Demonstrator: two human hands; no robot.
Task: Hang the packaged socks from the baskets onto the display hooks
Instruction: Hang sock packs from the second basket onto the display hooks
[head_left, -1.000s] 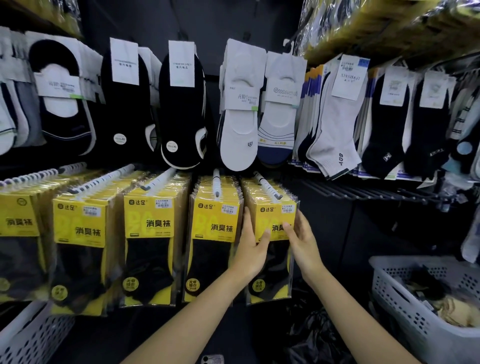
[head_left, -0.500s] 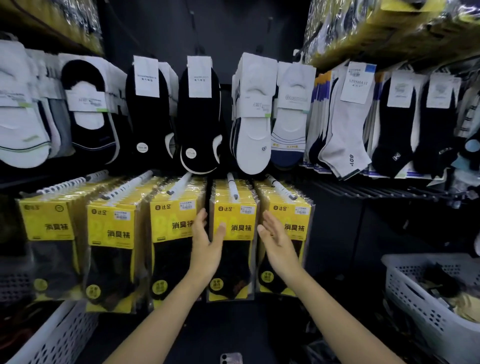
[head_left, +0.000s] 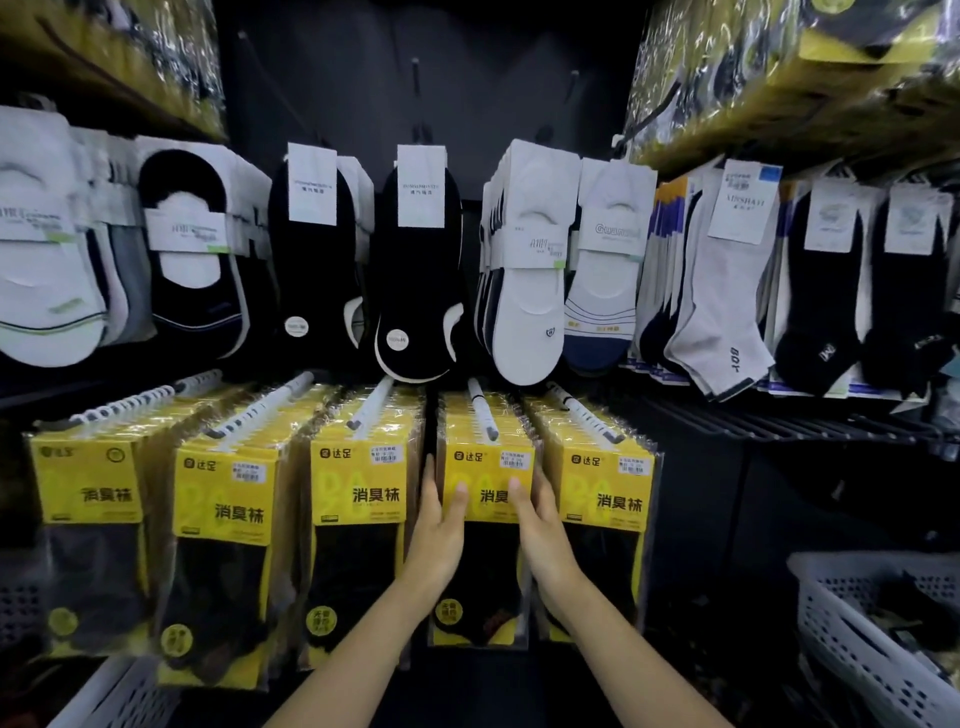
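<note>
Head camera: a person squares up a stack of yellow sock packs (head_left: 485, 561) on the lower row of a shop display rack, second hook from the row's right end. The left hand (head_left: 439, 530) lies flat against the stack's left side and the right hand (head_left: 543, 535) against its right. Both have straight fingers and a thumb resting on the front pack, pressing rather than gripping. The packs hang upright, long axis vertical, threaded on a white hook (head_left: 483, 410) whose tip points out toward the person directly above the hands. A white basket (head_left: 831, 613) sits low at the right edge, nearer the right hand. That hand looks better placed to fetch the next pack, which would have to slide onto the hook front-on.
</note>
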